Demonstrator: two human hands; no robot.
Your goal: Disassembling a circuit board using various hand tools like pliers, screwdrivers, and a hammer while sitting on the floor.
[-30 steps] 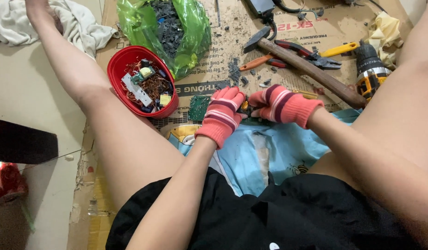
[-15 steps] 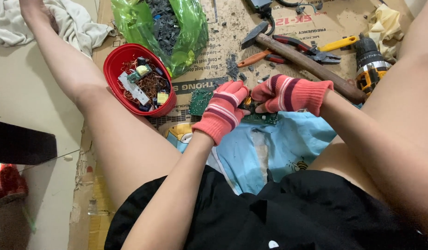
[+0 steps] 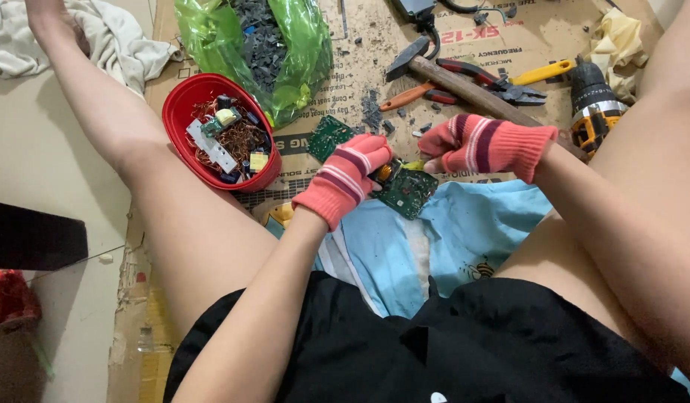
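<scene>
Both hands wear pink striped knit gloves. My left hand (image 3: 349,175) grips a green circuit board (image 3: 408,190) by its left edge, holding it above a light blue cloth (image 3: 449,239) on my lap. Just right of the board, my right hand (image 3: 483,145) is closed around a small yellow-tipped tool whose tip touches the board's top edge. A second green circuit board (image 3: 330,136) lies on the cardboard behind my left hand.
A red bowl (image 3: 182,112) of copper wire and parts stands at left, beside a green plastic bag (image 3: 285,45) of dark scraps. A hammer (image 3: 464,82), pliers (image 3: 509,86), an orange-handled tool (image 3: 408,97) and a cordless drill (image 3: 595,104) lie on the cardboard. My bare legs flank the work area.
Both hands have shifted slightly toward me, and the circuit board now shows more fully between them, tilted over the blue cloth.
</scene>
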